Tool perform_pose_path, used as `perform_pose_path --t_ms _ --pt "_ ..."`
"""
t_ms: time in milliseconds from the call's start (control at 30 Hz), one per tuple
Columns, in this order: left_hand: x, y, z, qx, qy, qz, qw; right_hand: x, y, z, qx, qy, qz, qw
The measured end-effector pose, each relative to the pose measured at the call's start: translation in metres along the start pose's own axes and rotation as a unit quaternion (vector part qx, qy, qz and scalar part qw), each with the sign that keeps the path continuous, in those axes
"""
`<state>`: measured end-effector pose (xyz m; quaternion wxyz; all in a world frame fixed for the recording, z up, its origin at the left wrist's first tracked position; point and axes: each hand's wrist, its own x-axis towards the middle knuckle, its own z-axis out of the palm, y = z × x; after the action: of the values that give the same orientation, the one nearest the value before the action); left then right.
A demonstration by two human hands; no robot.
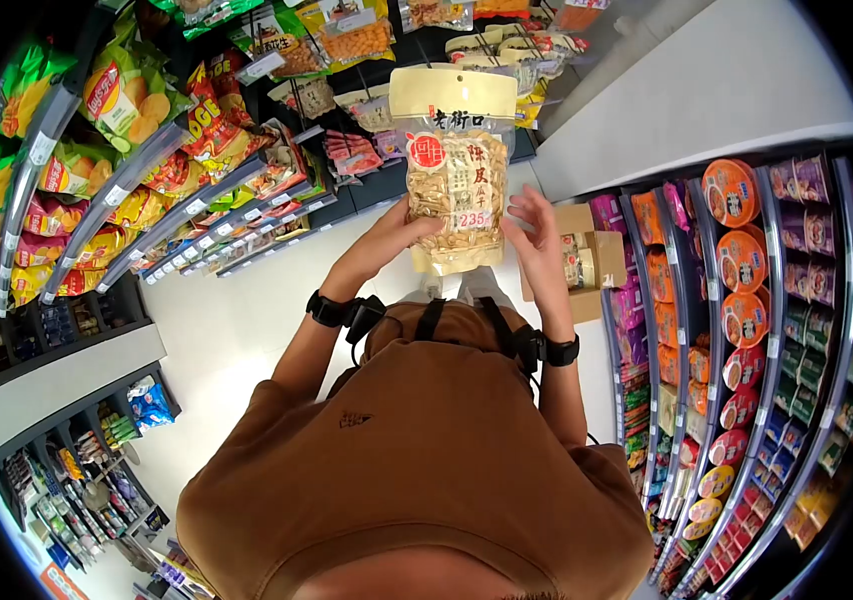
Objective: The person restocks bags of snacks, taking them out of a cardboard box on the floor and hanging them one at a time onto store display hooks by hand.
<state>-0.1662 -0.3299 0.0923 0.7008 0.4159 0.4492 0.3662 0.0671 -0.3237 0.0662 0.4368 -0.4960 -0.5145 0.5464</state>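
Observation:
A clear-fronted bag of melon seeds (459, 180) with a cream top, Chinese lettering and "235" on a label stands upright in front of me. My left hand (390, 240) grips its lower left side, with the thumb across the front and the other fingers hidden behind. Beside the lower right edge is my right hand (537, 232), its fingers apart and slightly curled. The thumb is close to the bag's edge; I cannot tell whether it touches. Black bands circle both wrists.
An open cardboard box (597, 262) with similar bags sits on the floor to the right. Hanging snack packets (352, 150) are on the rack ahead. Chip shelves (112, 195) rise at the left, and shelves of instant noodle tubs (745, 262) line the right.

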Motion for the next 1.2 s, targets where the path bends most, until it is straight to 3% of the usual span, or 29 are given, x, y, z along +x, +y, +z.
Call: perform_pose_path --t_ms 100,167,233,300,367,433,767,967,1200 --pt "0.01 0.004 -0.009 0.029 -0.007 -0.005 1.0 0.025 0.004 -0.002 0.009 -0.053 0.028 0.998" --pt "0.004 0.012 0.0 0.056 0.004 0.01 0.998 0.024 -0.001 -0.005 0.111 -0.135 0.116 0.978" --pt "0.019 0.026 0.001 0.104 0.004 -0.013 0.994 0.049 0.003 -0.016 0.12 -0.153 0.11 0.975" --pt "0.06 0.043 -0.016 0.118 0.001 -0.053 0.992 0.103 0.014 -0.029 0.062 -0.246 0.156 0.955" --pt "0.062 0.044 -0.013 0.123 -0.011 -0.077 0.989 0.111 0.017 -0.031 0.07 -0.245 0.161 0.954" --pt "0.075 0.042 -0.012 0.122 -0.007 -0.081 0.989 0.13 0.019 -0.038 -0.027 -0.277 0.18 0.943" --pt "0.074 0.04 -0.022 0.11 -0.008 -0.061 0.992 0.13 0.018 -0.033 -0.036 -0.267 0.127 0.955" --pt "0.196 0.045 0.012 0.167 -0.013 -0.051 0.985 0.227 0.008 -0.122 -0.075 -0.27 0.086 0.956" --pt "0.201 0.038 0.007 0.15 -0.005 -0.051 0.987 0.223 0.013 -0.125 -0.093 -0.262 0.086 0.957"
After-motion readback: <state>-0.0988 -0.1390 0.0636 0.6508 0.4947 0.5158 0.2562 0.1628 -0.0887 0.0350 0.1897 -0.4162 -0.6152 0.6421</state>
